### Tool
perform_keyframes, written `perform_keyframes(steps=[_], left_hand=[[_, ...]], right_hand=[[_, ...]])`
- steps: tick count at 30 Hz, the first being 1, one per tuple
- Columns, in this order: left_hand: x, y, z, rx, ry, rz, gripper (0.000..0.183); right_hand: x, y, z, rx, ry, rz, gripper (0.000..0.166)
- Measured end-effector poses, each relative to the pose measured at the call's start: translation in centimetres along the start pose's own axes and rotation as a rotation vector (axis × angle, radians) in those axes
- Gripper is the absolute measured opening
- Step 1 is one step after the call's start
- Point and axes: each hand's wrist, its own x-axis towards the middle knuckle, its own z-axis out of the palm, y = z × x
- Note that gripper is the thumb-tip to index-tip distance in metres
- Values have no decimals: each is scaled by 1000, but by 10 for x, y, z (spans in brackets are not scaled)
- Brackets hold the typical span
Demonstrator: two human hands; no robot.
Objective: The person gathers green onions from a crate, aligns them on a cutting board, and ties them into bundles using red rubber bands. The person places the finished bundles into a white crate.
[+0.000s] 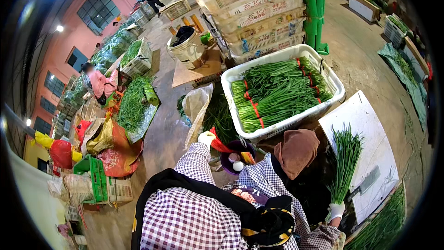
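My left hand (207,138), in a pale glove, grips the top of some red plastic tie strips (219,142). Their lower ends reach into a purple bucket (225,161), where a white round object (238,166) also sits. My right hand (335,211), gloved in white, is closed around the base of a bunch of green garlic chives (345,163), leafy tips pointing away from me. Beneath the bunch lies a white board (373,152), with a cleaver (366,182) on it. Beyond my knees, a white plastic crate (249,135) holds bunches of chives (277,90) bound with red ties.
Stacked crates (263,17) stand behind the white crate, beside a green-wrapped post (314,14). A white bucket (187,50) rests on a wooden board to their left. Loose chives (381,222) lie at lower right. Another person (100,81) sits at far left near heaped greens (133,102).
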Motion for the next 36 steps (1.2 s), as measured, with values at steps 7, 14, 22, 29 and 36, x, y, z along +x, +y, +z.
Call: perform_keyframes(steps=[7, 14, 22, 29, 36], left_hand=[[-1, 20, -11, -324, 79, -241, 18], [33, 64, -61, -445, -40, -218, 21], [31, 161, -100, -676, -15, 147, 12], [-61, 346, -79, -757, -244, 487, 9], [-175, 382, 106, -389, -775, 754, 7]], right_hand=[[6, 6, 3, -27, -22, -10, 33], [15, 11, 3, 6, -59, -47, 30], [-1, -5, 0, -15, -42, 35, 33], [-22, -40, 1, 23, -139, 10, 27], [-35, -130, -67, -65, -27, -201, 35]])
